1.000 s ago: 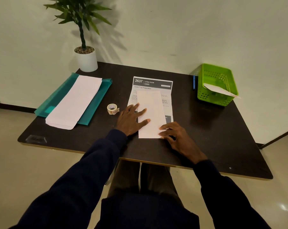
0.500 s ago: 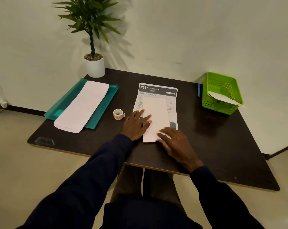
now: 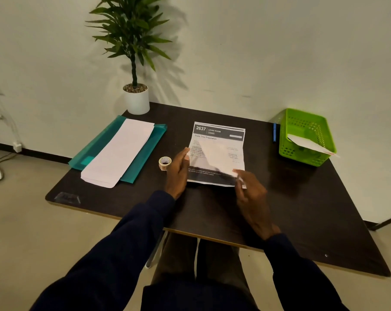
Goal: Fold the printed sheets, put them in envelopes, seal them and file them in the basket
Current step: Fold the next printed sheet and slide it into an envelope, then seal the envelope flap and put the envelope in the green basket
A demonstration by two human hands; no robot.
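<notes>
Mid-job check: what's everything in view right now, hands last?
dark rectangular table: one, under everything
green plant in white pot: one, far-left corner
teal plastic folder: one, left
stack of white envelopes: one, on folder
small tape roll: one, pale, left of sheets
printed paper sheets: stack, black-and-white, centre
folded white sheet: one, over stack
blue pen: one, beside basket
green plastic basket: one, right
white envelope: one, inside basket
left hand: open, at sheets' left edge
right hand: pinches folded sheet's corner

The one head view looks forward and down from above the seated person's lap [image 3: 196,261], facing the wall [image 3: 257,52] behind the table [image 3: 302,209]. Sleeves [image 3: 113,254] enter from the bottom edge, close up. The wide lens takes in the whole tabletop, with floor [image 3: 32,232] on both sides.
</notes>
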